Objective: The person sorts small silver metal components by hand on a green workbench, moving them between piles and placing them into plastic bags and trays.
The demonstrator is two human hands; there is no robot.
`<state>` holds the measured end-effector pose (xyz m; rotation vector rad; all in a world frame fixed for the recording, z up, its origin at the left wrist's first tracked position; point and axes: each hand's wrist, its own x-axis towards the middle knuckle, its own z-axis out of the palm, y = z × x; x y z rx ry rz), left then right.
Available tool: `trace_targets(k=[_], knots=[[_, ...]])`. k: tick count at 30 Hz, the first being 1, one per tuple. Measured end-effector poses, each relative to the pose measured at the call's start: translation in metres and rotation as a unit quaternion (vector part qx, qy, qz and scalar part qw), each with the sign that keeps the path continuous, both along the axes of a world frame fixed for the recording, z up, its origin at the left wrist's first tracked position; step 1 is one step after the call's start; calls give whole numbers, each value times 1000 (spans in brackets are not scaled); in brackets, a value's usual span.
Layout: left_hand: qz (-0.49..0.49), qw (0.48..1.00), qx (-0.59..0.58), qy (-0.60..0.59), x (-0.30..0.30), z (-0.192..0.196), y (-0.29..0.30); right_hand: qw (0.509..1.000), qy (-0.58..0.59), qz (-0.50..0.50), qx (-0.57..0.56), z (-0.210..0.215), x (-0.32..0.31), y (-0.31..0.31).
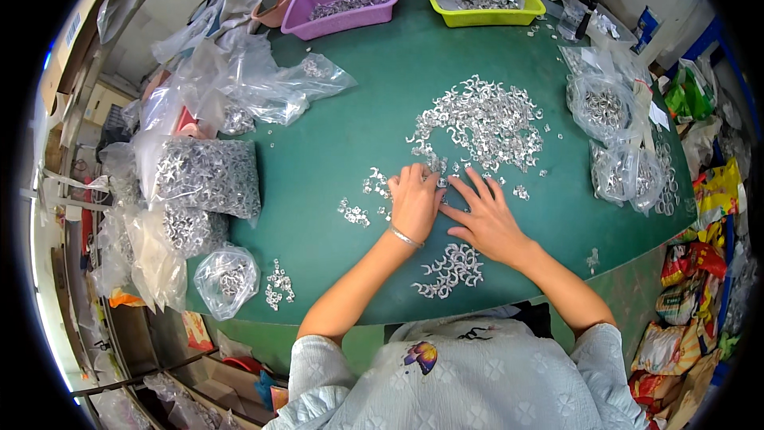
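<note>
My left hand (415, 205) is bent down onto the green table, its fingers curled together over small silver metal pieces; what they pinch, if anything, is hidden. A bracelet circles that wrist. Beside it my right hand (489, 223) lies with fingers spread, the fingertips touching the table near a few loose bits. Just beyond both hands spreads a large heap of shiny silver crescent-shaped pieces (485, 123). Nearer me, below the hands, sits a smaller pile of silver crescents (450, 271). Little clusters of small silver bits (354, 213) lie left of my left hand.
At the far edge stand a purple basket (342, 24) and a yellow-green basket (485, 17), both holding metal pieces. Bags of silver stars (208, 175) and an open plastic bag (227, 283) line the left side. More filled clear bags (625, 171) rest on the right.
</note>
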<state>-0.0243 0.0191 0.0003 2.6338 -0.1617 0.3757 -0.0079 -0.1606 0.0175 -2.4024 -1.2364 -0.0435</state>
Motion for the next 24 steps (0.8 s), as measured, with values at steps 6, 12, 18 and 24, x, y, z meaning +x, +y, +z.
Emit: trace_targets(k=[6,12,18,24], knots=[[17,998,-37,-51,3,-2,9,990,-48,-131,-34,-5,13,-28],[-50,997,-63,1,-43,19,-9,999,-25,-33,8,0,20,-2],[-97,988,-82,83,-77,10,-7,988,-70,-126,-57,-12,31,-25],[20,998,61,17,-45,2,-2,999,-16,-24,-14,3,21,-4]])
